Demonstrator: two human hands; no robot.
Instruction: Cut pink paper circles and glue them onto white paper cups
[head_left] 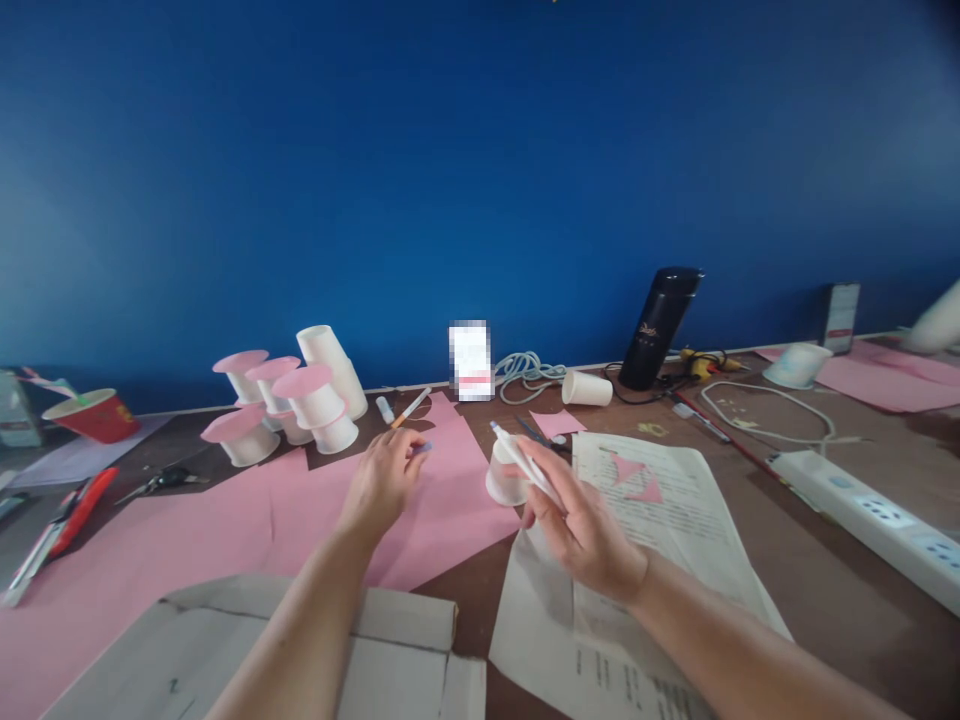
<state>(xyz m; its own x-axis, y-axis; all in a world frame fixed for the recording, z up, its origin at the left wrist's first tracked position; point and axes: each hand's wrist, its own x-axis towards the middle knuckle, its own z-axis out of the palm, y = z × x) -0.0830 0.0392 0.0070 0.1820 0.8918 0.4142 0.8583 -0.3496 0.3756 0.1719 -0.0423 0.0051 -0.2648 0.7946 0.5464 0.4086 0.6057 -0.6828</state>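
My right hand (577, 520) is closed around a white pen-shaped tube (529, 462) with a purplish tip that points up and left. Partly behind it, an upturned white paper cup (504, 488) stands at the edge of the pink paper (442, 500). Over that paper, my left hand (382, 485) pinches a small bluish cap (423, 448) between thumb and fingers. Beyond the left hand lie an orange-and-white pen (411, 408) and a small whitish tube (385, 409). To the left, several paper cups (304, 400) stand in pairs with pink paper discs.
A red-handled utility knife (75, 520), keys (169, 480) and a red cup (97, 417) are on the left. Cardboard (225, 640) lies in front. On the right are printed sheets (675, 520), a black bottle (660, 325), a fallen cup (587, 388) and a power strip (862, 515).
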